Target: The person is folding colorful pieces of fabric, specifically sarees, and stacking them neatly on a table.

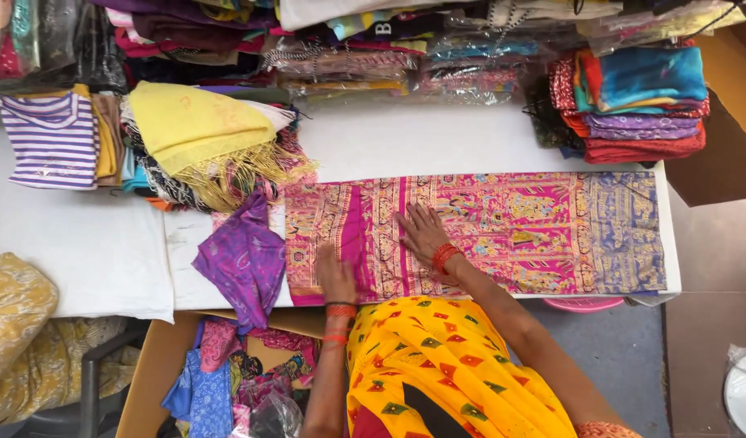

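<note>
— Hands first, pls: what's each doing?

— Both flat on the pink patterned cloth (503,231), which lies spread lengthwise across the white tabletop (422,142), centre to right of frame. Right hand (423,234): palm down, fingers spread wide, pressing the cloth near its middle; holds nothing. Left hand (336,276): also palm down at the cloth's lower left, near the tabletop's front edge; fingers look loosely together, no grip on anything.

— Wrists?

— Red and orange bangles on both. Yellow patterned garment (438,365) fills lower centre.

— What's beside the cloth?

— Purple scarf (245,255) just left of it, crumpled, hanging over the tabletop's front edge twd a cardboard box (158,365) of mixed fabrics, lower left. Yellow fringed shawl (199,130) on a heap upper left, w/ a purple-striped shirt (53,138) further left. Folded red and blue stack (640,101) upper right, well apart from the hands. Packaged fabrics (389,61) along the top edge.
</note>
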